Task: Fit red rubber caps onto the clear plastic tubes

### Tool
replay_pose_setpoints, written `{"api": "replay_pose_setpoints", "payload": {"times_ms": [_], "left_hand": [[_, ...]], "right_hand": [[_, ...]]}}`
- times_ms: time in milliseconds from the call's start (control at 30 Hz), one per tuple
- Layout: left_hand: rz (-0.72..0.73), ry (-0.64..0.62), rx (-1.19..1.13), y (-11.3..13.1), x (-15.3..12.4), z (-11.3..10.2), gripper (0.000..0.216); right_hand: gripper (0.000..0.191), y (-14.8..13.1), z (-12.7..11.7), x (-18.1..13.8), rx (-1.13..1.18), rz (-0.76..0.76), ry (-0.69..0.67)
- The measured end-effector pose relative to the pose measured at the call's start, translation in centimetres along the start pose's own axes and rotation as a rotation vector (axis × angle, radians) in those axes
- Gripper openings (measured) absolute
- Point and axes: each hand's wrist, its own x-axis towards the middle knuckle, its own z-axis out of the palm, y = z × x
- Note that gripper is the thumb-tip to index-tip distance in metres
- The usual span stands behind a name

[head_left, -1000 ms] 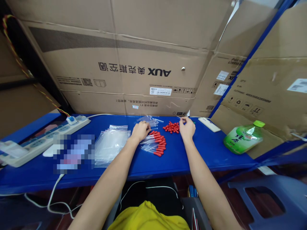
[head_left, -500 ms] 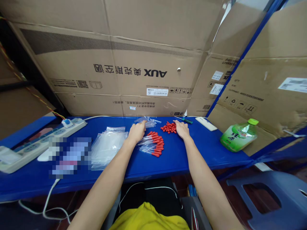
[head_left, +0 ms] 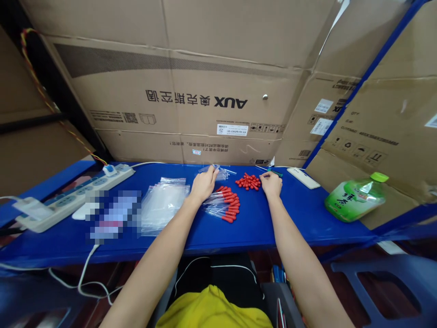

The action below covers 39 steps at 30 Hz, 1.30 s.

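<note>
My left hand is at the back of the blue table, fingers pinched among thin clear dropper tubes; a clear tube seems to be at its fingertips. My right hand lies just right of a pile of red rubber bulbs. Its thumb and fingers come together at the pile's edge, and anything between them is too small to make out. In front, between my forearms, several droppers with red bulbs are fanned out, their clear stems pointing left.
Clear zip bags are stacked left of my left forearm. Farther left are a blurred-out phone and a power strip. A green-handled screwdriver, a white flat bar and a green drink bottle are on the right. Cardboard walls the back.
The view has turned slightly left, so everything sits farther right in the picture. My right fingers have curled in at the bulb pile's edge. My left hand stays by the clear tubes.
</note>
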Motion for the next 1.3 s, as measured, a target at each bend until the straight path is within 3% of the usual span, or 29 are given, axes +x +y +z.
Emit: {"api": "replay_pose_setpoints", "payload": {"times_ms": [100,167,233,333,433,533,733,1300], "left_hand": [[0.077,0.035,-0.057,-0.1,0.0,0.3,0.034],[0.144,0.055,-0.132,-0.2,0.0,0.6,0.034],[0.191,0.06,-0.202,-0.3,0.1,0.9,0.032],[0.193,0.045,-0.253,-0.3,0.1,1.2,0.032],[0.184,0.047,-0.262,-0.2,0.0,1.3,0.034],[0.19,0.049,-0.242,0.0,-0.1,1.1,0.035],[0.223,0.044,-0.171,0.8,-0.6,0.5,0.037],[0.28,0.074,-0.238,1.4,-0.6,0.4,0.037]], "right_hand": [[0.029,-0.7,-0.4,0.0,0.096,-0.042,0.147],[0.042,-1.5,-0.6,-0.3,0.196,-0.149,0.233],[0.043,-2.6,-0.6,-0.9,0.297,-0.29,0.266],[0.033,-4.4,-0.4,-2.6,0.451,-0.48,0.194],[0.023,-6.1,0.0,-4.6,0.594,-0.553,0.047],[0.022,-7.1,0.3,-6.1,0.656,-0.58,-0.087],[0.023,-7.9,0.8,-7.4,0.677,-0.671,-0.206],[0.021,-8.0,0.5,-7.7,0.668,-0.643,-0.15]]}}
